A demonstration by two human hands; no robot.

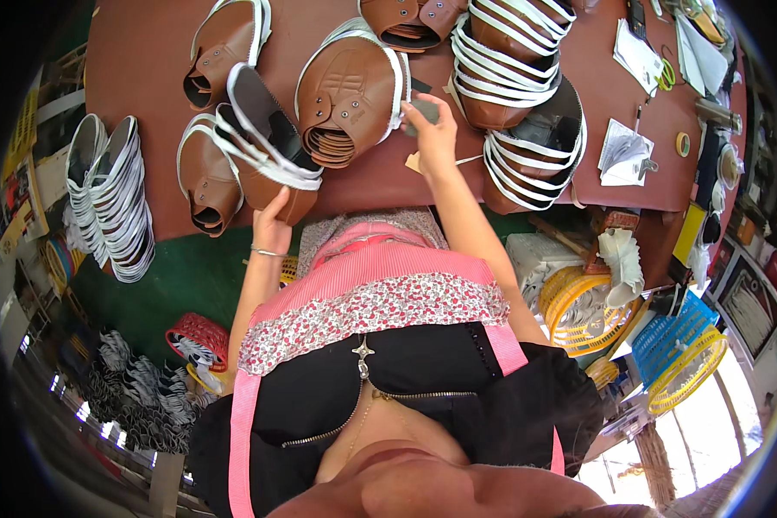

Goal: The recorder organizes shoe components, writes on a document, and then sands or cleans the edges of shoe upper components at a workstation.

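At the table's near edge, my left hand [272, 226] grips the lower end of a brown shoe upper [272, 138] with a white edge and dark lining, tilted up on its side. My right hand [433, 131] is to the right of a stack of brown shoe uppers [345, 91] with lacing eyelets. Its thumb and fingers are closed around a small grey-green piece [422, 113], whose kind I cannot make out. Beside my left hand's upper lies another brown upper [209, 186], partly covered by it.
More brown uppers [229, 43] lie at the back of the red-brown table [617, 95]. White-edged stacks [535, 155] stand on the right, others [116, 190] at the left edge. Papers [626, 155] and a tape roll [683, 143] lie far right. Yellow baskets [578, 306] stand below.
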